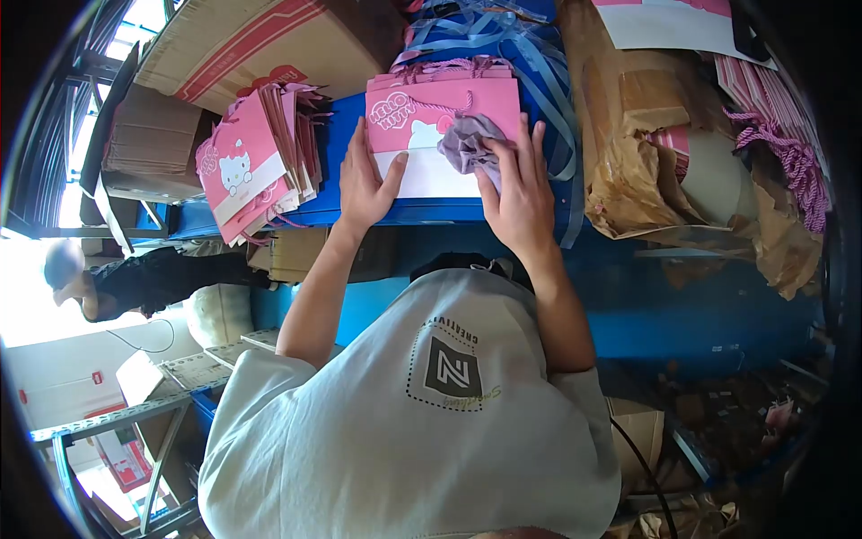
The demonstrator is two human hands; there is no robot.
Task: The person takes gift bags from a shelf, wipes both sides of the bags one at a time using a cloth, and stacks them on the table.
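Observation:
A pink and white Hello Kitty paper gift bag (422, 173) lies flat in front of me on the blue work surface, on top of others like it, with its twisted pink cord handle at the upper part. My left hand (365, 182) rests along the bag's left edge, thumb apart from the fingers, holding nothing. Crumpled purple-grey cloth (469, 145) is pressed to the right part of the bag by my right hand (521, 193), whose thumb and fingers close on it. The cloth covers part of the printed cat.
On the left a fanned stack of similar pink bags (241, 166) stands beside a large cardboard box (260, 45). Pale blue straps (539, 72) tangle behind and to the right. Torn brown wrapping paper (628, 171) and a bundle of pink cord handles (795, 171) are at the right. Another person (162, 280) is at the far left.

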